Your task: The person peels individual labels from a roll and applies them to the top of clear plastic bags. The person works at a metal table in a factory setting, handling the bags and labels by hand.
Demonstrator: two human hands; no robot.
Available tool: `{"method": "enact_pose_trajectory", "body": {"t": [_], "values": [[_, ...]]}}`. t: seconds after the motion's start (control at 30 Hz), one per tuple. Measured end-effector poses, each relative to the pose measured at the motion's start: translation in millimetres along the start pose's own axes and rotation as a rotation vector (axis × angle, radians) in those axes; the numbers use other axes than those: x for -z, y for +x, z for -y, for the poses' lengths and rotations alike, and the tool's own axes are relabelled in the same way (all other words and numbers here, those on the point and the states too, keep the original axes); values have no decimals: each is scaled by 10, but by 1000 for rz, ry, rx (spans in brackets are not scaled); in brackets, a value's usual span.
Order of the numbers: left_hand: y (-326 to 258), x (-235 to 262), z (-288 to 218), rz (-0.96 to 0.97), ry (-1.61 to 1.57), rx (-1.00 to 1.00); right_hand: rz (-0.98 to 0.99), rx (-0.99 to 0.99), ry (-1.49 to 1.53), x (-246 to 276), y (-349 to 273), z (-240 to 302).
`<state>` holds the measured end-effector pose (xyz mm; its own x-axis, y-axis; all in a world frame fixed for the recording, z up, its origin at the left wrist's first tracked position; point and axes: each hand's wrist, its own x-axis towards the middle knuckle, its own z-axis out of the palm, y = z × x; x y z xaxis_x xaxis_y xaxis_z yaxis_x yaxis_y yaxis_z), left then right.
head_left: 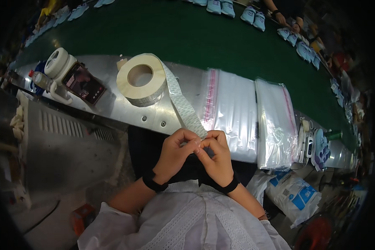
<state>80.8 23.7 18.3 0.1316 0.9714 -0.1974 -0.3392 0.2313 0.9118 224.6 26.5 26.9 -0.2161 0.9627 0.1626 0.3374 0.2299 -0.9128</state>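
A big roll of white label strip [140,79] lies on the steel shelf [100,108]. Its loose strip [182,104] runs down toward me to my hands. My left hand [175,152] and my right hand [216,155] meet at the strip's end, both pinching it between thumb and fingertips. Black bands circle both wrists. Right of the strip lie two stacks of clear plastic bags [232,112] [276,123], the left one with a red seal line.
A phone [83,82] and a white tape holder [59,63] sit at the shelf's left end. Behind runs a green conveyor belt [187,37] carrying light blue shoes [221,6]. Another person's hand [281,18] reaches in at the far right. A printed sack [293,196] lies lower right.
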Motion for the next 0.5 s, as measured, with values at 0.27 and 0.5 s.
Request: {"method": "enact_pose_trajectory", "body": {"t": [0.27, 0.5], "values": [[144, 129, -130, -196, 33, -153, 210, -43, -69, 189, -237, -220], [499, -321, -33, 53, -343, 80, -233, 0, -626, 334, 88, -401]]}}
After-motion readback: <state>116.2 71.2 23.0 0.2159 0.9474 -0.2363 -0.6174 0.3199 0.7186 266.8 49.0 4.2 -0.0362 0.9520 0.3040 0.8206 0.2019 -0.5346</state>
